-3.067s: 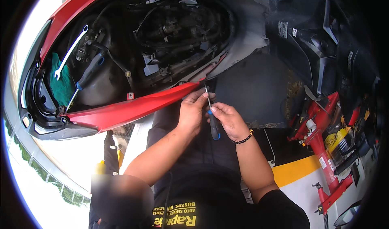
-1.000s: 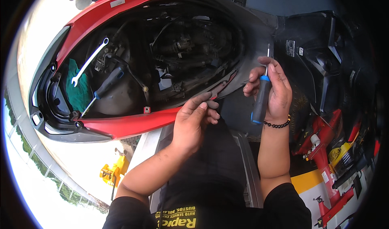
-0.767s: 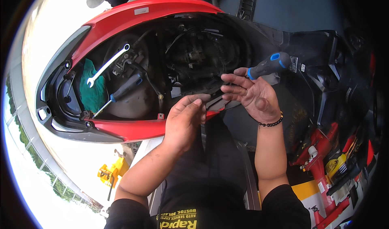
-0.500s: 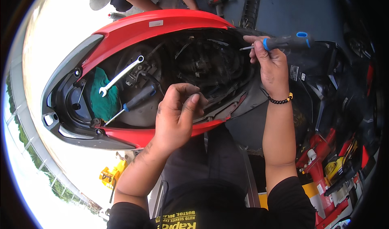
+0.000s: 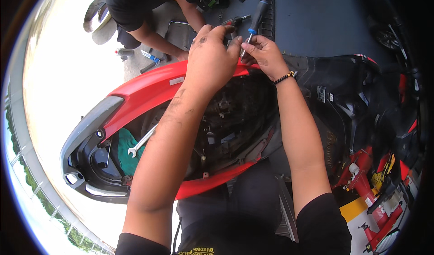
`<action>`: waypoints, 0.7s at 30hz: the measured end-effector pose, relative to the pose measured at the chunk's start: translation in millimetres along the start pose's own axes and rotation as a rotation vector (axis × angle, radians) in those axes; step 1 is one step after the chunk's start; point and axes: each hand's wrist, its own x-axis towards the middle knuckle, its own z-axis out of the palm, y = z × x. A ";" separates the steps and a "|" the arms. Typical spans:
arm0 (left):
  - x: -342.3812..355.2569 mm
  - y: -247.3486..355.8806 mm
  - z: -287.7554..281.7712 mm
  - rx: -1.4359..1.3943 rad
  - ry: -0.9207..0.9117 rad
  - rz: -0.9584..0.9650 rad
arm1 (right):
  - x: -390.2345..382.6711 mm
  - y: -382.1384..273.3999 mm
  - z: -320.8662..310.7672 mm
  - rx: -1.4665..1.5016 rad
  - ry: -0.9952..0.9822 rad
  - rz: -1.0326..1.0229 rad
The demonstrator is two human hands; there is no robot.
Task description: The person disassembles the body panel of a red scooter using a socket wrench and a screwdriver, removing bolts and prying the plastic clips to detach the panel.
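Observation:
My right hand (image 5: 264, 58) grips a screwdriver (image 5: 257, 20) by its shaft. Its black and blue handle points up and away, and the tip is down by the far red body panel (image 5: 149, 81) of a scooter. Beside it, my left hand (image 5: 212, 58) hovers over the same panel edge with curled fingers, thumb and index close to the shaft; anything held in them is hidden. Below my arms lies the scooter's open dark underseat bay (image 5: 235, 110). A combination wrench (image 5: 143, 141) rests near a green cloth (image 5: 128, 151), partly covered by my left forearm.
Across the scooter, a co-worker in a dark shirt (image 5: 131, 11) reaches toward the red panel. A power tool (image 5: 235, 21), a spray can (image 5: 124, 52) and blue-handled tools (image 5: 151, 57) lie on the ground there. Red equipment (image 5: 366, 178) stands at the right.
Both hands have moved away from me to the far panel, close together. The screwdriver has swung from level to upright, tip down. More of the co-worker shows; my left forearm now hides the second screwdriver.

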 end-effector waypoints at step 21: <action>40.1 -44.2 82.4 -0.496 -0.360 -0.490 | -3.0 10.4 -17.0 -0.276 -0.042 -0.026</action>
